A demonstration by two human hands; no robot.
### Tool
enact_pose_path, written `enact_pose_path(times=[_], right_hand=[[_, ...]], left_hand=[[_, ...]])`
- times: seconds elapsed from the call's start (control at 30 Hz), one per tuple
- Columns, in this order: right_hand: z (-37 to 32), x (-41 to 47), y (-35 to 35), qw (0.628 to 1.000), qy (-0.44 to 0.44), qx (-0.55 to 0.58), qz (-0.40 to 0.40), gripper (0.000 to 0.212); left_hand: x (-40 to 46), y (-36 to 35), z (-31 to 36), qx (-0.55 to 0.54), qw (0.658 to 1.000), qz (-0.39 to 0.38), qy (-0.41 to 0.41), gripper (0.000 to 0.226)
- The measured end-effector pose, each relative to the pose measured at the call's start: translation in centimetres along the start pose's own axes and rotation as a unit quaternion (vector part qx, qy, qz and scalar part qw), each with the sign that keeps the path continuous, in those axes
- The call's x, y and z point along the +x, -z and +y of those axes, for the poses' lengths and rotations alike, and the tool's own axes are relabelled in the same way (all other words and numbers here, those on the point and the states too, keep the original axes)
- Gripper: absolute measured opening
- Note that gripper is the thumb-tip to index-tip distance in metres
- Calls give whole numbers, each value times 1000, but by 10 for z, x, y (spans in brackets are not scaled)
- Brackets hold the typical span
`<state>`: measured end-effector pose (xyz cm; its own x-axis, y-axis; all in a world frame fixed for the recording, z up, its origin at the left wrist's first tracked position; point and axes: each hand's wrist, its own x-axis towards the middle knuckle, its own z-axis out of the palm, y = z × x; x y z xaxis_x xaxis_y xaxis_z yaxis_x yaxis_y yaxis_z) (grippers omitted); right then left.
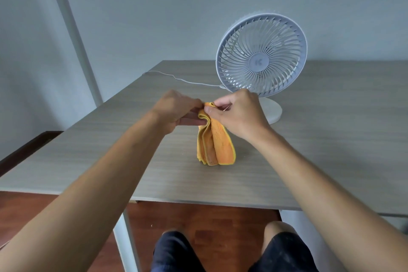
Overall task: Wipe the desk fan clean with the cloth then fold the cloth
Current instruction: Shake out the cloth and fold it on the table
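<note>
An orange cloth (217, 143) hangs in loose vertical folds above the middle of the wooden table (110, 150), its lower edge close to the tabletop. My left hand (176, 110) pinches the cloth's top from the left. From the right, my right hand (238, 112) pinches the same top edge, so both hands meet there. A white desk fan (261, 55) stands upright behind my right hand, its round grille facing me. Its round base (273, 111) is partly hidden by my right hand.
A thin white cable (176, 77) runs from the fan leftward over the tabletop to the far edge. A white pole (70, 28) stands at the left against the grey wall. My knees (220, 249) and a red-brown floor show below the table's near edge.
</note>
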<state>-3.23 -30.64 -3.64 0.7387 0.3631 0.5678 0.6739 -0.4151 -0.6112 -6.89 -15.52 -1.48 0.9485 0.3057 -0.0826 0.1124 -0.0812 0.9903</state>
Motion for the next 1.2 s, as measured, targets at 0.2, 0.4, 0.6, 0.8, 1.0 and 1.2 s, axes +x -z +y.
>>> enact_pose_path(times=[0.2,0.4,0.6,0.8,1.0,1.2], right_hand=[[6,-1,-3,996,55,-74,12,17],[1,-8,-6,988,98,-121,-15,19],[8,-7,-1,993,78,-91,-5,16],[22,2,4,999,-29,33,-4,16],[28,4,6,963,-144,223,-43,9],[39,1,12,952,-165,258,-21,9]], left_hand=[[1,0,0,-6,1000,11,0,17],[-1,-1,2,-4,1000,7,-8,17],[-2,6,6,-89,994,-33,49,34],[7,28,-10,57,998,9,-23,28],[11,36,-40,198,970,-98,-98,43],[17,39,-41,73,986,-56,-140,19]])
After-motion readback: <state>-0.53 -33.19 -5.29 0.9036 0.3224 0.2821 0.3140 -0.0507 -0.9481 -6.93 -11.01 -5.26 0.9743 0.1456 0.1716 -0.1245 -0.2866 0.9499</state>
